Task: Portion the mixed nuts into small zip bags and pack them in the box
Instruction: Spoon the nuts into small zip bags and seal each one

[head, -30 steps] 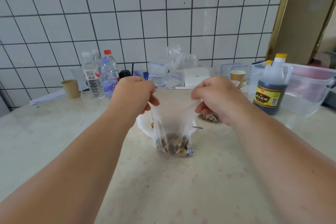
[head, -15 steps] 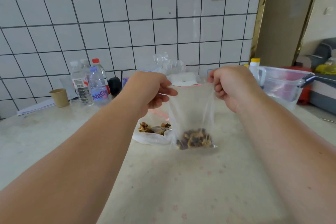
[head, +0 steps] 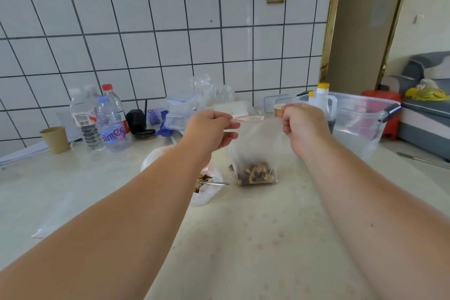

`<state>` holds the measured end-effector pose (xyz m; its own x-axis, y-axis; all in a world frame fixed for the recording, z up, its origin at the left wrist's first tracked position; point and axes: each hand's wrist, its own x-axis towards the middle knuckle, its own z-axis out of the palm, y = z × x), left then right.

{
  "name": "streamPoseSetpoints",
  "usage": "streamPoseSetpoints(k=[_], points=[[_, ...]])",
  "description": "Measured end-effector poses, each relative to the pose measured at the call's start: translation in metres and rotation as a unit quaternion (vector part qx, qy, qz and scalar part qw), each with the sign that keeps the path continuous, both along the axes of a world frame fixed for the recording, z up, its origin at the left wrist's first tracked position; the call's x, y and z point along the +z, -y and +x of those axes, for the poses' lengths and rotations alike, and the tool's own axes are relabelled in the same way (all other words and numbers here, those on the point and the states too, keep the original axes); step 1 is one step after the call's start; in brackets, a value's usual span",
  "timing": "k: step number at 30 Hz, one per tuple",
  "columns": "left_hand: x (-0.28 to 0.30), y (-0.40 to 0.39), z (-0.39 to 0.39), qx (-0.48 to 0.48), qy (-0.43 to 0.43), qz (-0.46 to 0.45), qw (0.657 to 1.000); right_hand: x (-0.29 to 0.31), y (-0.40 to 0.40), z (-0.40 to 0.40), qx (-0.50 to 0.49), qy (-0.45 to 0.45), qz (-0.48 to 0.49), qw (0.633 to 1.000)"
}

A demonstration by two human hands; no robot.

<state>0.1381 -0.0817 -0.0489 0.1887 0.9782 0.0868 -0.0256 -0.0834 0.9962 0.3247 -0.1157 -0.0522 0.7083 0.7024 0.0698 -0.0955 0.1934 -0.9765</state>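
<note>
Head view: left hand (head: 211, 130) and right hand (head: 301, 122) each pinch the red-striped top of the clear zip bag of mixed nuts (head: 255, 151), held above the pale counter (head: 255, 238) — an unsealed strip could spill nuts before the clear plastic box (head: 360, 124).

Clear zip bag (head: 255, 143) hangs upright above the table; mixed nuts (head: 255, 173) fill its bottom.

Bright, even daylight; soft faint shadows; wide-angle bending at edges; slight overall softness.
</note>
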Motion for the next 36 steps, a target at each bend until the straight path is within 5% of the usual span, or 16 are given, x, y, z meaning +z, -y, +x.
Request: streamPoseSetpoints(k=[6,11,18,28,36], points=[[-0.014,-0.007,-0.003,0.02,0.029,-0.022,0.999,-0.018,-0.013,0.002,0.076,-0.065,0.047,0.994],[-0.022,-0.006,-0.023,0.017,0.066,-0.021,0.997,-0.031,0.0,-0.02,0.001,-0.015,0.121,0.993],[-0.042,0.003,-0.092,0.041,0.066,-0.026,0.997,-0.042,0.009,-0.091,0.152,0.052,0.097,0.982],[-0.075,-0.01,-0.22,0.172,-0.065,-0.043,0.982,-0.072,-0.03,-0.2,0.306,0.056,-0.066,0.948],[-0.114,-0.007,-0.273,0.215,-0.358,0.063,0.907,-0.096,-0.037,-0.269,0.385,0.223,-0.147,0.883]])
